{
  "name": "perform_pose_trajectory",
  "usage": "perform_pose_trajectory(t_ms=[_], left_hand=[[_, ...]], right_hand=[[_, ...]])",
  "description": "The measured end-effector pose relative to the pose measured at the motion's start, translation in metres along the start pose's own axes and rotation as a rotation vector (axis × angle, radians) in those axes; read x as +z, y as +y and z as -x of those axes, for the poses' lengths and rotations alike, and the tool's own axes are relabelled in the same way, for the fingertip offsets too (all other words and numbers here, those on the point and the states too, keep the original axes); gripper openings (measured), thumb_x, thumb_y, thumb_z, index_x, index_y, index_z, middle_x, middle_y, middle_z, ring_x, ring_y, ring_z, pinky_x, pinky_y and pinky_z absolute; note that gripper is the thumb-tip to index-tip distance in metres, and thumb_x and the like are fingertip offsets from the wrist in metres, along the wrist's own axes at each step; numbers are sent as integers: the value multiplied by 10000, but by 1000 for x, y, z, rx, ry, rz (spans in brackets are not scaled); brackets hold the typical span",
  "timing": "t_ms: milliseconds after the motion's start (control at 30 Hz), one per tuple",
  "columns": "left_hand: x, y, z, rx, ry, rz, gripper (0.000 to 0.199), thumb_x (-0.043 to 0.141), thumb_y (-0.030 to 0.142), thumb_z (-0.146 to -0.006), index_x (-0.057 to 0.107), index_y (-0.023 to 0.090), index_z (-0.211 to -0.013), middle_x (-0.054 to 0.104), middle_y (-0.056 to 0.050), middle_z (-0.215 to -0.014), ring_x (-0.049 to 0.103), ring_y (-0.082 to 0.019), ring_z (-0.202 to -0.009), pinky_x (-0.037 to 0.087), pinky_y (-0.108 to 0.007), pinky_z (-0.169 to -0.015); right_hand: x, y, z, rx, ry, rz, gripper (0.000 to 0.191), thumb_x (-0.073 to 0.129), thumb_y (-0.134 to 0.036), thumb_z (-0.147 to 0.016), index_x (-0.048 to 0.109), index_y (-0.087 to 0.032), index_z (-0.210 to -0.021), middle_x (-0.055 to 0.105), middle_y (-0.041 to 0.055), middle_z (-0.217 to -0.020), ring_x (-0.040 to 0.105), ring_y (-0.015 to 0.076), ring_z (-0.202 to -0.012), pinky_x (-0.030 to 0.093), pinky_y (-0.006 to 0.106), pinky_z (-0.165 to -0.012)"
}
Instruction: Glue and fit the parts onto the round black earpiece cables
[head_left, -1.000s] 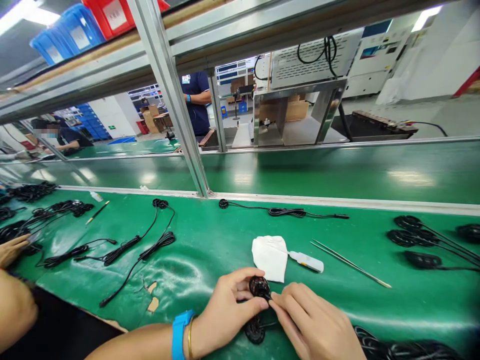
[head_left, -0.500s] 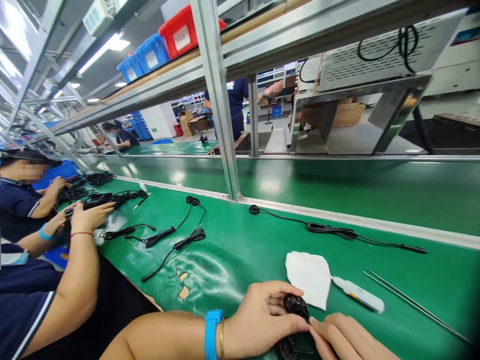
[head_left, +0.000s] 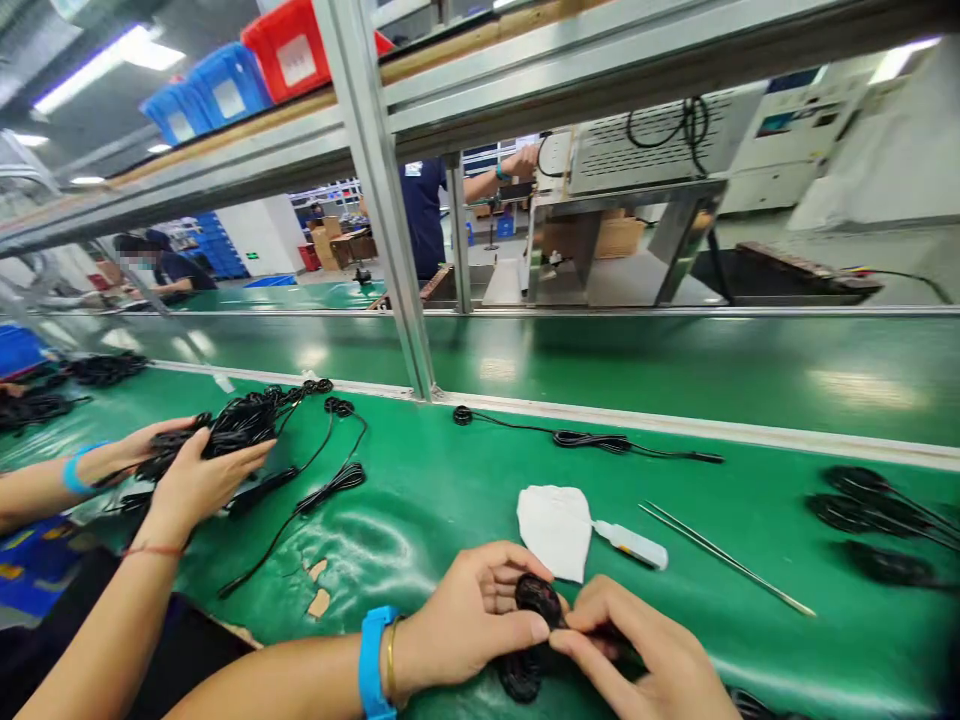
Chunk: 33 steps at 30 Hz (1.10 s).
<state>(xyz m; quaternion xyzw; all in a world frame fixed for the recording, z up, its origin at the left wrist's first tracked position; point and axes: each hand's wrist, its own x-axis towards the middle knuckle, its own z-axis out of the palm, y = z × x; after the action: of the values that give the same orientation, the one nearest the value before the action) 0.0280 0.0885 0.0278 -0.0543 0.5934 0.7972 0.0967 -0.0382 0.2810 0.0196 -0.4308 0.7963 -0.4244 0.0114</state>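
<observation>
My left hand [head_left: 476, 615], with a blue band and a gold bangle on its wrist, holds a black cable's round end piece [head_left: 534, 598] between thumb and fingers. A second black disc [head_left: 520, 675] hangs just below it. My right hand [head_left: 637, 640] pinches the cable close beside the round piece; the exact spot is partly hidden by the fingertips. Beyond my hands lie a white folded cloth or tissue [head_left: 555, 530], a small white bottle with a narrow tip [head_left: 634, 545] and metal tweezers [head_left: 727, 560].
A bundled black cable [head_left: 592, 441] lies near the white rail, another cable [head_left: 330, 490] to the left. Several black coils [head_left: 862, 510] rest at right. At left a co-worker's hands [head_left: 191, 480] hold a bunch of black cables [head_left: 244, 425]. A metal post [head_left: 382, 220] rises ahead.
The view has turned right, bringing black coils at the right edge into sight. My hands keep holding the cable piece. The co-worker's hands have lifted the cable bunch and moved it away from their body.
</observation>
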Motion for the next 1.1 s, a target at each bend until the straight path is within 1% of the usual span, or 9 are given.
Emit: perform_pose_trajectory(t_ms=[133,200,300,433,533,667,800,933,1100], left_hand=[[-1,-5,-7,-17,12,83,454,813,264,-746,596,91,-1105,693,-141,-1034,653,-157,-877,488,-270,-807],[0,-6,-10,-36,25,127,455,815,250,-742,578,87,-1094,692,-155,-1031,660,-171,-868,492,-283,-785],[1,-5,-11,-39,37,132,451,816,229,-737,564,82,-1081,693,-172,-1032,662,-176,-863,485,-268,-739],[1,-5,-10,-35,28,123,458,815,234,-740,555,84,-1087,693,-172,-1029,661,-178,-868,480,-259,-718],[1,-4,-10,-32,30,112,463,814,251,-744,555,87,-1091,691,-168,-1028,657,-177,-870,480,-261,-719],[2,0,-10,-52,30,102,464,815,251,-739,558,88,-1089,689,-158,-1018,656,-180,-877,482,-268,-727],[1,-1,-11,-66,28,97,467,810,243,-743,563,81,-1104,690,-171,-1043,648,-169,-861,483,-274,-733],[0,-4,-11,-57,24,103,472,808,237,-745,563,71,-1113,689,-183,-1053,642,-161,-843,482,-283,-744],[1,-1,-9,-68,28,109,462,806,227,-740,566,71,-1102,693,-183,-1049,649,-169,-862,482,-288,-764]], right_hand=[[-17,13,-10,212,-79,-57,302,604,-469,-917,592,-192,-797,607,4,-746,577,111,-663,466,210,-618],[-32,28,-15,285,26,25,359,557,-553,-919,624,-208,-849,627,17,-804,589,140,-720,482,258,-671],[-50,54,-21,355,155,310,418,522,-611,-898,669,-249,-1046,651,51,-1031,594,238,-962,485,374,-788],[-56,71,-25,362,-45,418,360,551,-468,-868,690,-223,-1092,637,81,-1147,556,300,-1055,448,466,-906],[-57,68,-27,425,-87,363,367,475,-489,-928,669,-230,-1101,670,68,-1046,609,246,-920,481,388,-806],[-62,60,-29,508,38,87,528,473,-688,-898,674,-243,-1101,679,32,-892,577,167,-691,457,283,-625],[-59,57,-30,555,194,-77,569,613,-693,-798,724,-185,-1029,697,65,-889,611,176,-724,495,273,-653],[-53,57,-30,580,249,-114,561,672,-656,-755,731,-177,-1039,701,85,-1042,652,199,-835,529,281,-710],[-52,53,-27,505,283,-58,522,676,-631,-769,733,-190,-1043,689,87,-1049,639,181,-806,528,282,-689]])
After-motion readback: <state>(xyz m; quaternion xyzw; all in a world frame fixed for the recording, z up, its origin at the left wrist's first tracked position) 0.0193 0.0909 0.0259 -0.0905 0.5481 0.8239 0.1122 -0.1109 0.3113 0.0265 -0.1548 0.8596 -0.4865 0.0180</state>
